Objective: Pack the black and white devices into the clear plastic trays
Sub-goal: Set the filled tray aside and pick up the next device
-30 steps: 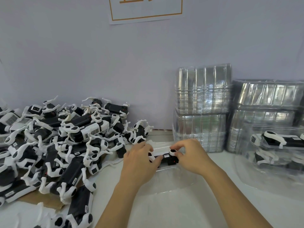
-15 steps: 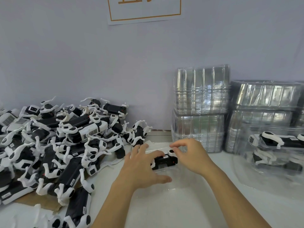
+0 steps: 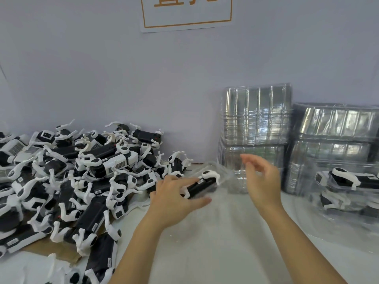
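Holding device [image 3: 202, 186], left hand [image 3: 174, 199]

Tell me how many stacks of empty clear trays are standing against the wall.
2: one stack behind the raised right hand, another stack to its right. More may lie beyond the frame edge.

Just a plain pale lavender wall [image 3: 102, 78] behind everything, with a white paper sign [image 3: 185, 13] stuck up top, orange border and orange lettering, cut off by the frame.
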Demonstrator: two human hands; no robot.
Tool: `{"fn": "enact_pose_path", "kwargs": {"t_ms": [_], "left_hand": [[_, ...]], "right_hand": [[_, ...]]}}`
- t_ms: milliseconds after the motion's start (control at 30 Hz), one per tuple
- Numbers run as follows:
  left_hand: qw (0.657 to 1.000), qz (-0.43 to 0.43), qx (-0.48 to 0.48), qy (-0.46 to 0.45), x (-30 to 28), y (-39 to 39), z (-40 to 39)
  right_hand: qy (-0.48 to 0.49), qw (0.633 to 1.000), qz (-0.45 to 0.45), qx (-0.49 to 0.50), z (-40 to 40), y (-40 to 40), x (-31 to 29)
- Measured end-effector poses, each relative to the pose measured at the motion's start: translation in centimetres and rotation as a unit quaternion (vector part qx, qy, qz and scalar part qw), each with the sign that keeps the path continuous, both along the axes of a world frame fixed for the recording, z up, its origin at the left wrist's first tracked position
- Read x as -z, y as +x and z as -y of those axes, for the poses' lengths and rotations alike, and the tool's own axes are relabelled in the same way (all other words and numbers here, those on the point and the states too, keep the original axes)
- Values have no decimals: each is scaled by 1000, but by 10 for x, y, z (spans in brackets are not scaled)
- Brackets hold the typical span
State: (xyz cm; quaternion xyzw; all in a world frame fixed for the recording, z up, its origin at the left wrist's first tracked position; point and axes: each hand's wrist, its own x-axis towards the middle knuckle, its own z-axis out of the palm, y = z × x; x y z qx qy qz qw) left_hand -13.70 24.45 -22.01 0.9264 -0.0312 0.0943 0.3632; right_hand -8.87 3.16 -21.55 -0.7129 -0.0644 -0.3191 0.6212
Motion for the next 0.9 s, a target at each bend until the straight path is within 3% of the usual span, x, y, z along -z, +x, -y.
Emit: {"fn": "enact_pose_path", "kwargs": {"t_ms": [100, 200, 400, 467, 733, 900], "left_hand": [[979, 25, 22, -200, -11, -3, -11], [932, 20, -5, -361, -15, -5, -14], [757, -51, -46, -650, -11, -7, -13], [719, -71, -25, -691, -7, -6, -13], [642, -114, 95, -752, 9, 2, -15], [590, -153, 162, -776, 14, 2, -15]], "right_hand": [[110, 993, 7, 35, 1, 0, -3], [91, 996, -10, -8, -5, -2, -3], [-72, 987, 13, -142, -41, -17, 2], [-111, 980, 31, -163, -54, -21, 6], [-161, 971, 119, -130, -71, -26, 9], [-187, 966, 126, -129, -71, -28, 8]]}}
